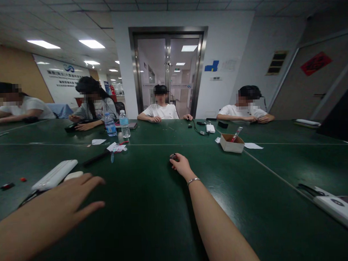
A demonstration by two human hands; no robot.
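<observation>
My right hand (pixel 181 166), with a silver bracelet at the wrist, reaches out over the middle of the dark green table (pixel 142 215). Its fingers are closed on a small dark object (pixel 173 156) with a shiny end, too small to name. At the lower left, my left hand (pixel 76 198) hovers with thumb and fingers apart, holding nothing. Just beyond it lie a long white case (pixel 55 174) and a rounded white object (pixel 73 175), partly hidden by the hand. A long black object (pixel 96 159) rests further ahead.
Two water bottles (pixel 110 126) stand at the back left, near paper scraps (pixel 116 147). A small open box (pixel 232 144) holds a red-handled tool. A white device (pixel 336 208) lies at the right edge. Several people sit along the far side, one person (pixel 162 111) straight ahead.
</observation>
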